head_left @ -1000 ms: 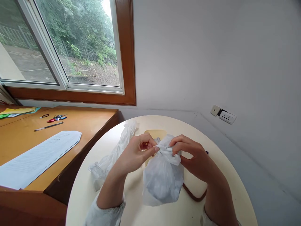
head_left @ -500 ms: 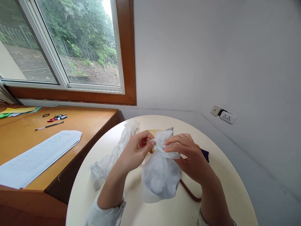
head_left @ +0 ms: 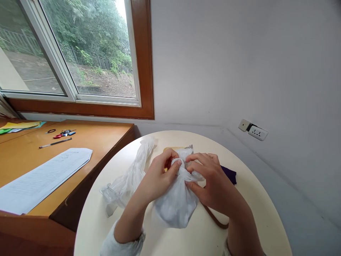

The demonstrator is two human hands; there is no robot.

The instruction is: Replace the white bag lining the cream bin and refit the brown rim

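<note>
Head view: a person's left hand (head_left: 160,176) pinches the twisted neck of a white plastic bag (head_left: 176,209) between thumb and forefinger. The right hand (head_left: 211,176) grips the gathered plastic from the other side, thumb below, bent fingers above. The bag bulges beneath both hands, over the middle of a round cream table (head_left: 253,220); whether its base touches the top, I cannot tell. A second crumpled plastic bag (head_left: 128,181) lies beside the left forearm; a brown strap (head_left: 217,222) and dark cloth (head_left: 229,174) lie by the right hand. Bare tabletop runs from the held bag to the near rim and right of the right forearm. Left stands a wooden desk (head_left: 103,137) under a window (head_left: 93,57); the far rim nears a grey-white wall (head_left: 226,64).
</note>
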